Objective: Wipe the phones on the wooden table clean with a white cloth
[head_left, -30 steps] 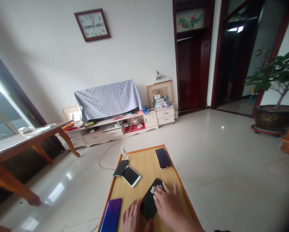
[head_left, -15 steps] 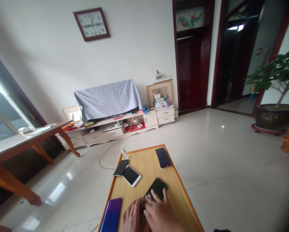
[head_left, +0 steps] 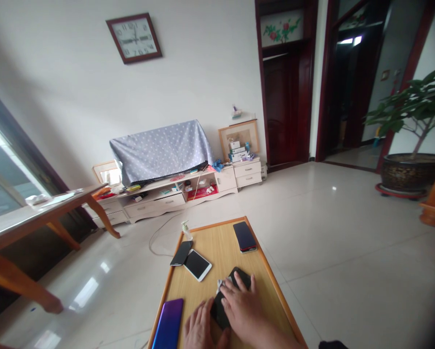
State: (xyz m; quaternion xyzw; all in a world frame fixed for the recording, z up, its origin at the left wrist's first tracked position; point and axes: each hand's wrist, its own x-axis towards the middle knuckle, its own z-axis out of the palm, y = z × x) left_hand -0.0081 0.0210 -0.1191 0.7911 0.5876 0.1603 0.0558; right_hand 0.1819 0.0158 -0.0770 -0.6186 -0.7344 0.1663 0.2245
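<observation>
A black smartphone [head_left: 220, 310] lies on the small wooden table, mostly covered by my hands. My left hand [head_left: 200, 325] grips its near end, fingers along the left edge and thumb at the bottom. My right hand [head_left: 243, 306] lies over the phone's upper part, fingers pressing a crumpled whitish cloth [head_left: 220, 285] on it. The cloth sticks out past the phone's left edge, its remainder hidden under the fingers. To the left is a purple-blue phone [head_left: 168, 324]. Further off lie a white phone [head_left: 198, 265] and a dark phone [head_left: 181, 253], their edges overlapping.
The wooden table [head_left: 217, 237] has a raised orange rim. At its far left corner stands a clear pump bottle [head_left: 186, 230]; stacked phones [head_left: 245, 236] lie at the far right. Beyond are a white TV cabinet [head_left: 159, 206], a side table [head_left: 70, 196] and a potted plant [head_left: 413, 169].
My right hand has slid with the cloth up along the black phone, leaving more of its lower part showing. My left hand stays almost in place. The view has shifted slightly.
</observation>
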